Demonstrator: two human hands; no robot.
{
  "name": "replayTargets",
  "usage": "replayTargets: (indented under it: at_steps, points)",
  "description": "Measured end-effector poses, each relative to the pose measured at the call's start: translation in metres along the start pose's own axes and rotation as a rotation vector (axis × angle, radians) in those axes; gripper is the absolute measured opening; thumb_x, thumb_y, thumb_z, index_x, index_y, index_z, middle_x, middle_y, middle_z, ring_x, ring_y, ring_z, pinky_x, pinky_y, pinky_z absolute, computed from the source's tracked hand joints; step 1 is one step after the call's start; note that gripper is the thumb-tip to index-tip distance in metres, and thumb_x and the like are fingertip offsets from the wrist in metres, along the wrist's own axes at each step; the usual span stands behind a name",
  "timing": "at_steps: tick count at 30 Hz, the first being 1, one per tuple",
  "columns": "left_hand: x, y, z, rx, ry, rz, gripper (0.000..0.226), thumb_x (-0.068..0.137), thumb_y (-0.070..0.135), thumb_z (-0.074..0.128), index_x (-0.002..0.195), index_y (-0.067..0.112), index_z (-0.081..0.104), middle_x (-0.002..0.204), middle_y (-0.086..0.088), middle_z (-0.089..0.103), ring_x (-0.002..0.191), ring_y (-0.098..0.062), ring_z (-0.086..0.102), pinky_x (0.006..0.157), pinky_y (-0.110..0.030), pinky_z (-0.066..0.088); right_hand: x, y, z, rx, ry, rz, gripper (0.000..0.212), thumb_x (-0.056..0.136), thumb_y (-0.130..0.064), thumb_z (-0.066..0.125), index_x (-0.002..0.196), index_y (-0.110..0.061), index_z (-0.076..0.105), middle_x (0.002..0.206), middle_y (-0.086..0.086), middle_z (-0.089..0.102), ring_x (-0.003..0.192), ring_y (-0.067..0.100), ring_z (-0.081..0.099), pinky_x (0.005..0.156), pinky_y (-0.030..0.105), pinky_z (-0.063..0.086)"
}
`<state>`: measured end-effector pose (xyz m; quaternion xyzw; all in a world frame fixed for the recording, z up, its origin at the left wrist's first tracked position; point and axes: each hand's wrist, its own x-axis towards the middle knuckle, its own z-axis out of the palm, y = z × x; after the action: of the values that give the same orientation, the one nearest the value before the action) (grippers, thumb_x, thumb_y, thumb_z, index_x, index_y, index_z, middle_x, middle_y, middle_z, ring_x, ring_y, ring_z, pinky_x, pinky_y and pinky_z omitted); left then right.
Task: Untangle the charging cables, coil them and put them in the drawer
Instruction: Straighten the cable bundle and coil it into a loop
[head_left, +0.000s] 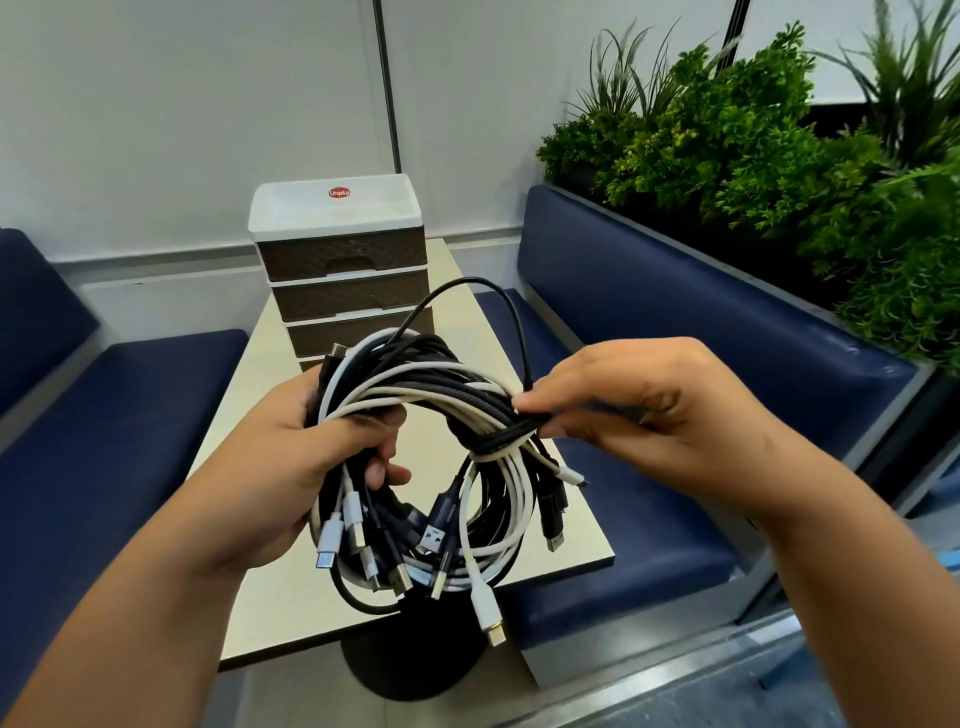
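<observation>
At nine o'clock the left hand (306, 457) curls its fingers round a bundle of black and white cables (441, 467), held above the table (260, 395) at centre. At three o'clock the right hand (639, 410) pinches a black cable wrap. At twelve o'clock stands the drawer unit (343, 265), drawers closed.

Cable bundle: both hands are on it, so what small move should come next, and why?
Probably unwind the black cable wrap that the right hand pinches. It binds the cable bundle of black and white cables together while the left hand grips the opposite side, and its free end loops loosely above. The drawer unit looks closed.
</observation>
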<state>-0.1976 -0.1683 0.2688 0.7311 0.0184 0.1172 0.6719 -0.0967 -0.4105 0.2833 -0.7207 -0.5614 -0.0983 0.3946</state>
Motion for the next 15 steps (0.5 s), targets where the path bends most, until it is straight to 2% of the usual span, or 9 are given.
replayTargets:
  at_steps: [2, 3, 4, 5, 6, 7, 11, 15]
  points:
    - [0.0, 0.0, 0.0, 0.002, -0.009, 0.0, 0.007, 0.078, 0.012, 0.062, 0.071, 0.013, 0.06, 0.062, -0.008, 0.051, 0.049, -0.019, 0.046, 0.073, -0.042, 0.059, -0.002, -0.002, -0.002, 0.022, 0.007, 0.116, 0.037, 0.085, -0.026, 0.073, 0.12, -0.031, 0.059, 0.096, -0.014, 0.073, 0.055, 0.007, 0.054, 0.07, 0.009, 0.044]
    - [0.0, 0.0, 0.0, 0.003, -0.017, -0.002, 0.008, 0.078, 0.012, 0.062, 0.071, 0.014, 0.061, 0.062, -0.008, 0.051, 0.049, -0.019, 0.046, 0.073, -0.043, 0.059, -0.003, -0.003, -0.003, 0.029, 0.006, 0.137, 0.041, 0.084, -0.026, 0.073, 0.121, -0.032, 0.056, 0.096, -0.014, 0.073, 0.053, 0.006, 0.053, 0.069, 0.007, 0.042]
    - [0.0, 0.0, 0.0, 0.007, -0.023, 0.001, 0.007, 0.078, 0.012, 0.062, 0.072, 0.014, 0.06, 0.062, -0.008, 0.051, 0.049, -0.019, 0.046, 0.073, -0.042, 0.059, -0.003, -0.003, -0.003, 0.033, 0.002, 0.131, 0.041, 0.084, -0.025, 0.072, 0.122, -0.028, 0.058, 0.097, -0.013, 0.073, 0.063, 0.001, 0.06, 0.074, 0.007, 0.044]
    - [0.0, 0.0, 0.0, 0.011, -0.027, 0.002, 0.007, 0.079, 0.012, 0.064, 0.073, 0.012, 0.06, 0.062, -0.008, 0.051, 0.049, -0.019, 0.046, 0.072, -0.042, 0.058, -0.002, -0.003, -0.003, 0.03, -0.001, 0.112, 0.038, 0.085, -0.023, 0.071, 0.122, -0.024, 0.061, 0.101, -0.011, 0.073, 0.082, -0.002, 0.066, 0.081, 0.011, 0.048]
    - [0.001, 0.0, 0.0, 0.018, -0.029, 0.004, 0.01, 0.078, 0.011, 0.068, 0.074, 0.011, 0.059, 0.062, -0.008, 0.051, 0.049, -0.019, 0.046, 0.072, -0.041, 0.058, -0.001, -0.002, -0.001, 0.025, -0.001, 0.099, 0.035, 0.086, -0.022, 0.07, 0.121, -0.021, 0.064, 0.106, -0.01, 0.072, 0.097, 0.001, 0.067, 0.088, 0.019, 0.051]
    - [0.001, -0.001, -0.001, 0.019, -0.027, 0.001, 0.014, 0.078, 0.008, 0.072, 0.075, 0.011, 0.059, 0.063, -0.008, 0.051, 0.049, -0.019, 0.046, 0.072, -0.041, 0.058, 0.0, -0.001, 0.0, 0.025, 0.005, 0.092, 0.033, 0.087, -0.022, 0.069, 0.12, -0.021, 0.066, 0.109, -0.009, 0.072, 0.104, 0.004, 0.066, 0.092, 0.024, 0.052]
    - [0.002, -0.001, -0.001, -0.003, -0.013, -0.006, 0.012, 0.076, 0.014, 0.064, 0.082, 0.006, 0.056, 0.064, -0.01, 0.05, 0.048, -0.018, 0.046, 0.07, -0.038, 0.058, -0.002, 0.004, 0.004, 0.035, 0.034, 0.075, 0.026, 0.089, -0.023, 0.066, 0.114, -0.019, 0.068, 0.111, -0.007, 0.07, 0.11, 0.007, 0.064, 0.096, 0.029, 0.051]
    - [0.001, -0.002, -0.001, 0.01, -0.006, -0.005, 0.018, 0.076, 0.006, 0.073, 0.083, 0.004, 0.057, 0.064, -0.01, 0.05, 0.048, -0.018, 0.046, 0.07, -0.038, 0.058, -0.002, 0.011, 0.009, 0.077, 0.053, 0.061, 0.018, 0.09, -0.019, 0.067, 0.106, -0.013, 0.072, 0.121, -0.001, 0.066, 0.119, 0.014, 0.06, 0.1, 0.041, 0.049]
